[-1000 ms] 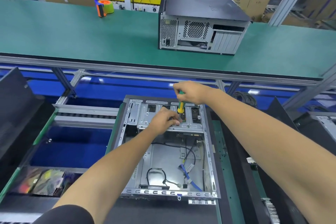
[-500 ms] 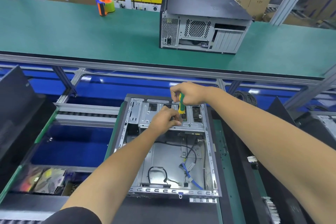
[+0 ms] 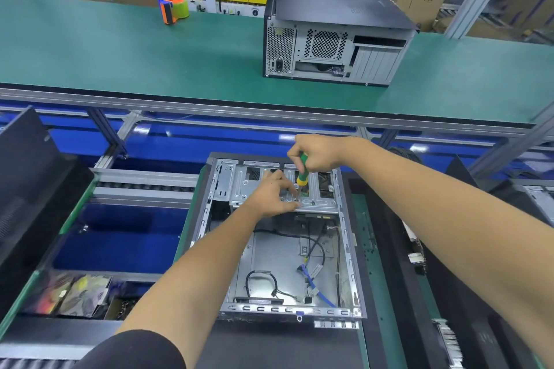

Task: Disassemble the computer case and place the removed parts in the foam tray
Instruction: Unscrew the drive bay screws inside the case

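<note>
An open computer case (image 3: 347, 255) lies flat in front of me, its bare metal inside showing loose black and blue cables (image 3: 317, 272). At its far end sits a metal drive bracket (image 3: 320, 204). My right hand (image 3: 317, 153) grips a green and yellow screwdriver (image 3: 302, 172) held upright, tip down on the bracket. My left hand (image 3: 274, 193) rests on the bracket beside the tip, its fingertips pinched close around the spot where the tip meets the metal. What they pinch is too small to make out.
A closed computer case (image 3: 335, 36) stands on the green conveyor belt (image 3: 120, 57) beyond, with an orange tape dispenser (image 3: 172, 9) far left. A tray with shiny bagged parts (image 3: 75, 293) lies lower left. Black panels (image 3: 27, 183) flank both sides.
Both hands stay at the bracket; the right hand and screwdriver have shifted slightly, and the view has tilted a little.
</note>
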`<state>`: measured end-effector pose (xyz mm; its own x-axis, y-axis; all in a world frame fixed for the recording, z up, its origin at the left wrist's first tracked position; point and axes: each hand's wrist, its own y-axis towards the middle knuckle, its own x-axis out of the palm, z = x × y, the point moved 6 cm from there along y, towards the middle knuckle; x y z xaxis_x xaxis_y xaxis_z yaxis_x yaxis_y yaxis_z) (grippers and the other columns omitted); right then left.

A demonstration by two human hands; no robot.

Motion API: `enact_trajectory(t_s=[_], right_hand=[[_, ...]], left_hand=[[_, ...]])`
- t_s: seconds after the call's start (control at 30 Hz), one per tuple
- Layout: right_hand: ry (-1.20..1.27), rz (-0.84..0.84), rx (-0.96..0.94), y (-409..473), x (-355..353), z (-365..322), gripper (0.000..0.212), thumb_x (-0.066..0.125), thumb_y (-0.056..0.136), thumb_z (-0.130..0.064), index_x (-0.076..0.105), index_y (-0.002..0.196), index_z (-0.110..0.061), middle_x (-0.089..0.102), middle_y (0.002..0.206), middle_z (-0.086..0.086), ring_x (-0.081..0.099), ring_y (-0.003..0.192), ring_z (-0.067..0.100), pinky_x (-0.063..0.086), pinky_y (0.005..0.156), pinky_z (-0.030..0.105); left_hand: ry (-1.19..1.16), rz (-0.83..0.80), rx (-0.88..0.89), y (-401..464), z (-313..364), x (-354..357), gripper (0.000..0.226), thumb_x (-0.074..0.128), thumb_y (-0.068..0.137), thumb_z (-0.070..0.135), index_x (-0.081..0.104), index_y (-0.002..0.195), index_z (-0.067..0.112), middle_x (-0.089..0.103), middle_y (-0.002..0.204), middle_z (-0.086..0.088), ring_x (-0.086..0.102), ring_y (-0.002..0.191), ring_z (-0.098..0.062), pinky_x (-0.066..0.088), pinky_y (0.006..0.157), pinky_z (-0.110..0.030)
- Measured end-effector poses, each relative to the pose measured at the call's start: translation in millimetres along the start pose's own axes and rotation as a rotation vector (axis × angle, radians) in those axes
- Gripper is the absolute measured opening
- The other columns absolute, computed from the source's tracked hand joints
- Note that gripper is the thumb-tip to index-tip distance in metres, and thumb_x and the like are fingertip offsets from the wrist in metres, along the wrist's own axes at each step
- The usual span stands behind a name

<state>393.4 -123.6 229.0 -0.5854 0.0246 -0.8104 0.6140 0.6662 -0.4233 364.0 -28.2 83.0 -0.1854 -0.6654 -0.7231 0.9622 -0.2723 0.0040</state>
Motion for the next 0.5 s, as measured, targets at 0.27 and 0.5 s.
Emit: enact_trajectory(t_s=[0.27, 0.5], right_hand=[[-0.583, 0.07, 0.17, 6.5, -6.7, 8.7, 0.021, 0.035, 0.104, -0.041, 0.044, 0.095, -0.024, 0.051, 0.08, -0.002, 0.043, 0.066, 0.015, 0.026, 0.056, 0.033], [-0.18, 0.073, 0.004, 4.1, -4.5, 10.0, 0.019, 0.052, 0.086, -0.001, 0.054, 0.092, -0.02, 0.055, 0.095, -0.001, 0.057, 0.086, 0.028, 0.045, 0.068, 0.04]], left_hand=[[-0.032, 0.007, -0.003, -0.1, -2.0, 0.0, 0.021, 0.083, 0.082, 0.036, 0.076, 0.096, 0.022, 0.054, 0.104, -0.004, 0.044, 0.109, -0.022, 0.039, 0.105, -0.04], [-0.024, 0.004, -0.004, 2.7, -5.7, 2.0, 0.029, 0.084, 0.08, 0.045, 0.076, 0.096, 0.023, 0.054, 0.104, -0.002, 0.042, 0.111, -0.022, 0.041, 0.103, -0.042]])
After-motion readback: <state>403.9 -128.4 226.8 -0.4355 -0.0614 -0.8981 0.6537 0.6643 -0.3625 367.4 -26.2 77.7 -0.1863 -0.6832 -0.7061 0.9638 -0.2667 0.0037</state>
